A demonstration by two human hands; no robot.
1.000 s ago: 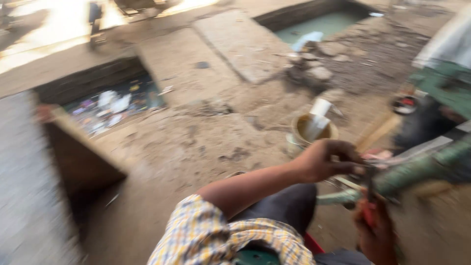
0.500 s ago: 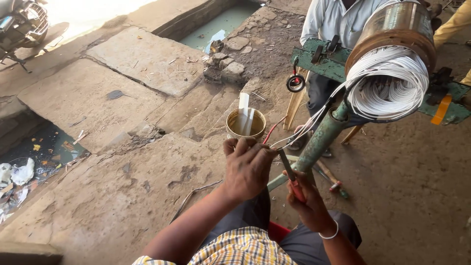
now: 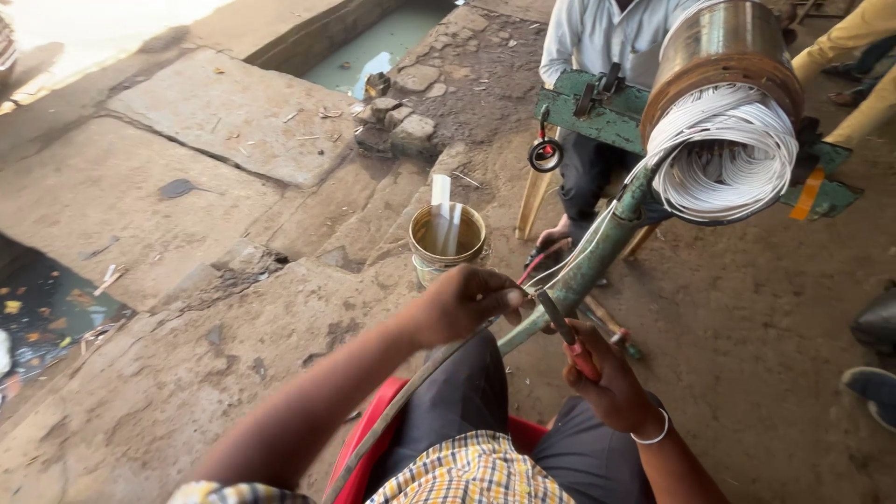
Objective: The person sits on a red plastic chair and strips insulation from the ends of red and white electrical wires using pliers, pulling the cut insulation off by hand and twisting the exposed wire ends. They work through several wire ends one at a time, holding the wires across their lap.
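My left hand (image 3: 464, 303) pinches a bundle of thin white wires (image 3: 579, 252) that run up to a thick white wire coil (image 3: 723, 154) wound on a rusty metal drum (image 3: 719, 47). My right hand (image 3: 607, 378) grips red-handled pliers (image 3: 563, 329), their jaws against the wires and the green metal arm (image 3: 583, 271) of the winding stand. Both hands sit above my knees and a red seat (image 3: 373, 439).
A metal tin (image 3: 448, 241) with white strips stands on the dirt ahead. A seated person in a light shirt (image 3: 607, 37) faces me behind the green frame (image 3: 607, 117), one hand low by the wires. Stone slabs and a water-filled drain (image 3: 369, 51) lie to the left; shoes (image 3: 873, 387) at right.
The view has swung from the left ground toward the drum and steadied. My left hand has closed on the wires, and the pliers have come up against them.
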